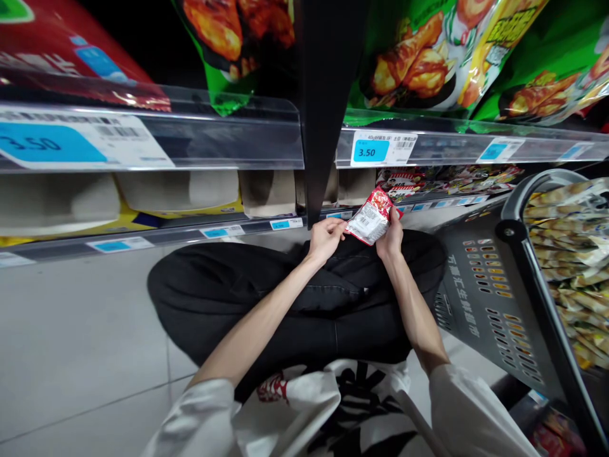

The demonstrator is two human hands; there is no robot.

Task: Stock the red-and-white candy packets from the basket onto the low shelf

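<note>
A small red and silver snack packet (368, 220) is held in front of the low shelf, above my crossed legs. Its pale printed side with a barcode faces me. My right hand (391, 236) grips the packet's right side, with the thumb along its edge. At the lower left corner of the packet, my left hand (326, 238) has its fingers pinched together on the edge. Just beyond the packet, similar small red packets (402, 184) lie in the bottom shelf row.
To my right stands a grey shopping basket (469, 304) beside stacked yellowish packets (571, 254). A shelf edge with price tags (380, 150) runs overhead, carrying green snack bags (428, 57). A black upright (326, 82) divides the shelves. Open cartons (181, 190) line the lower left shelf.
</note>
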